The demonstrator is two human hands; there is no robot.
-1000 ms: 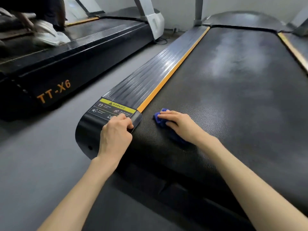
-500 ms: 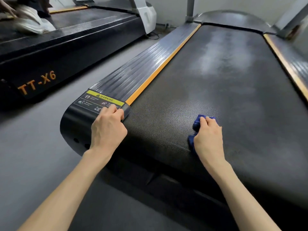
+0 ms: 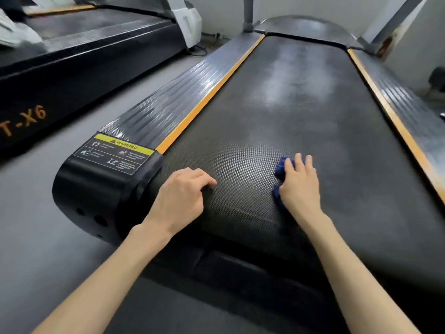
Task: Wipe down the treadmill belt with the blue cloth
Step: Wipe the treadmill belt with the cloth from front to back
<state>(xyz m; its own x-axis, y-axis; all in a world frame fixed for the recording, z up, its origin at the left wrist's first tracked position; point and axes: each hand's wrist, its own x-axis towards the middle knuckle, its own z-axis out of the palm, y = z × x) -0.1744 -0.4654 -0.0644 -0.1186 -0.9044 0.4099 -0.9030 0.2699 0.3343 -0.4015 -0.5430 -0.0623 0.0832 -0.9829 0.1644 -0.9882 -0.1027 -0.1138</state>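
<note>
Near the close end of the black textured treadmill belt (image 3: pixel 301 104), slightly right of centre: small crumpled blue cloth (image 3: pixel 280 168), pressed down under the right hand (image 3: pixel 299 186), fingers straight and close together on top of it. To the left, resting on the same belt, the left hand (image 3: pixel 180 201), fingers loosely curled, holding nothing. Further left, at the near end of the orange-edged ribbed side rail (image 3: pixel 173 104), a yellow-and-black warning label (image 3: pixel 118 150).

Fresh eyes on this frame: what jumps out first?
The right hand presses a bunched blue cloth onto the dark treadmill belt, near its close end. The left hand rests on the belt near the yellow warning label. Orange strips line both belt edges.
</note>
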